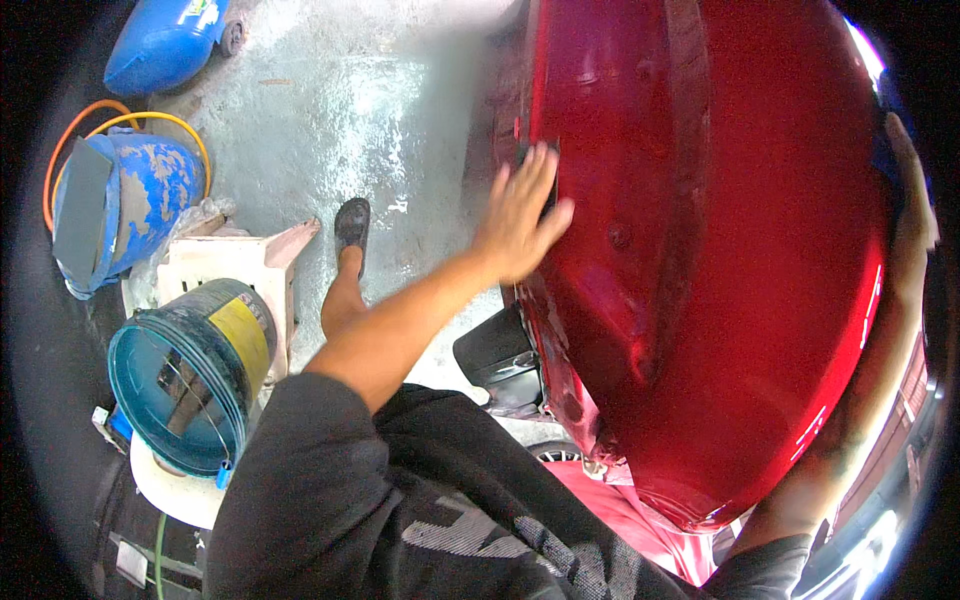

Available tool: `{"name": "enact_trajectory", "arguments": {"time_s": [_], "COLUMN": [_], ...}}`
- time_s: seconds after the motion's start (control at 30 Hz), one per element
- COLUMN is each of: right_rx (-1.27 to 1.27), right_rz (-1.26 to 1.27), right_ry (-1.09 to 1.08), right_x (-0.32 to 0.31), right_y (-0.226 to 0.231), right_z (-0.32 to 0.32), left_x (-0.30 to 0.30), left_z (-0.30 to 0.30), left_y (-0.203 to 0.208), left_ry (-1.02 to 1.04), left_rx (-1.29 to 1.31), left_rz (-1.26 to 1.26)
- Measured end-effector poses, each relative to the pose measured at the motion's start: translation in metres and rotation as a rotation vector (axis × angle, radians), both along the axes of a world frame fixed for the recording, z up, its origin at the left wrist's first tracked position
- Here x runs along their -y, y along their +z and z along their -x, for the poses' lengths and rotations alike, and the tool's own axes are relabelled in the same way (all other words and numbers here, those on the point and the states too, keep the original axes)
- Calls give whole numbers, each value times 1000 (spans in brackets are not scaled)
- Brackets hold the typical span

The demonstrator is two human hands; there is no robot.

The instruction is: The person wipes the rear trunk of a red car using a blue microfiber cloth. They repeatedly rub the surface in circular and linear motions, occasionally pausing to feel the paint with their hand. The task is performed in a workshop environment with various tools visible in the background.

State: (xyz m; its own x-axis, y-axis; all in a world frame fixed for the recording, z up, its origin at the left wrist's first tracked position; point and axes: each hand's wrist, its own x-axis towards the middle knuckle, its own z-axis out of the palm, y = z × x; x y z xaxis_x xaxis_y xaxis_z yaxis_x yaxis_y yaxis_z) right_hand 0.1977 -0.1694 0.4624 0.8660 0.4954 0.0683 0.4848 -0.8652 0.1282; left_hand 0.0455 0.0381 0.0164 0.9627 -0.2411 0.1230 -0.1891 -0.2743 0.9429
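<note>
head | left grip [522,215] splayed over pad [549,188] — right grip [908,190] unclear | panel [780,220] between, bucket [202,318] leftward

No words or numbers can be read. A yellow label [240,335] stands on the teal bucket [195,312] at 9 o'clock, a pale print [465,541] on the black shirt [440,440] at 6, and a small pale marking [201,9] on the blue tank [160,50] between 10 and 11.

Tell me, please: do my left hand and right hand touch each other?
Apart. The head view shows the left hand at the left side of the red panel, the right hand at its right side, its surface between them.
</note>
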Motion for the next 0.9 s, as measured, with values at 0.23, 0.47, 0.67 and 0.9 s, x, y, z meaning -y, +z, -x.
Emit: {"name": "enact_trajectory", "arguments": {"time_s": [0.23,0.47,0.67,0.9], "right_rx": [58,-58,-251,44], "right_rz": [-38,-163,-458,-131], "right_ry": [-186,-273,-427,-25], "right_x": [20,43,57,-30], "right_y": [-21,-11,-7,0], "right_z": [8,-28,3,16], "left_x": [-3,-9,7,7], "left_z": [2,-180,26,-96], "left_y": [-5,-7,11,7], "left_ry": [-100,58,-124,38], "left_rx": [49,2,-42,-19], "left_rz": [-135,-258,39,-18]}}
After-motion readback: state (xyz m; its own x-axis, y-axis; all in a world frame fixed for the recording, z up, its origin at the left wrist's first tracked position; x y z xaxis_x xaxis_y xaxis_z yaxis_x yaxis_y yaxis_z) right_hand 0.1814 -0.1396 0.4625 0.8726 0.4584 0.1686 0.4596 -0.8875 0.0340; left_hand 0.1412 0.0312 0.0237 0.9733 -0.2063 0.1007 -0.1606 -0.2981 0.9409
